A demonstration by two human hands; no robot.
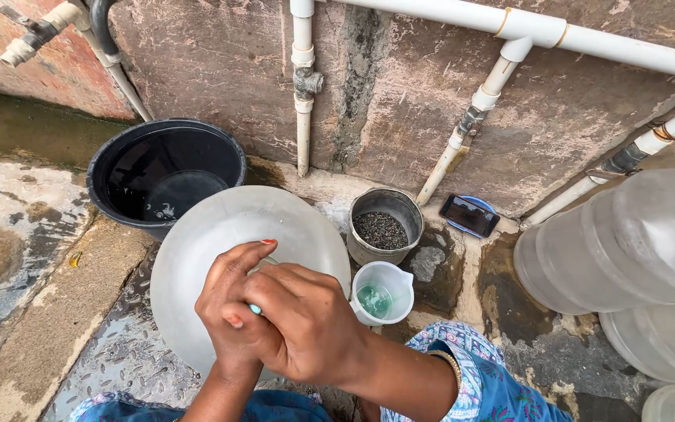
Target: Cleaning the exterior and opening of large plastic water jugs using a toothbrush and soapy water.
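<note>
While both hands clamp over its mouth, the large translucent plastic water jar (197,258) lies tilted on the wet stone floor (56,312).
Left hand (232,301) and right hand (306,324) have fingers closed on the neck and a small teal piece; firm, even grip seems wise; white plastic jug (384,291) just beside; black bucket (162,172) behind.

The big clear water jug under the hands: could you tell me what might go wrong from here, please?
The big clear water jug stands on wet ground, so it might slide as the left hand and right hand press on its top. The small white mug of greenish liquid sits close beside it and could be tipped. The phone lies near the wet ground by the pipes.
</note>
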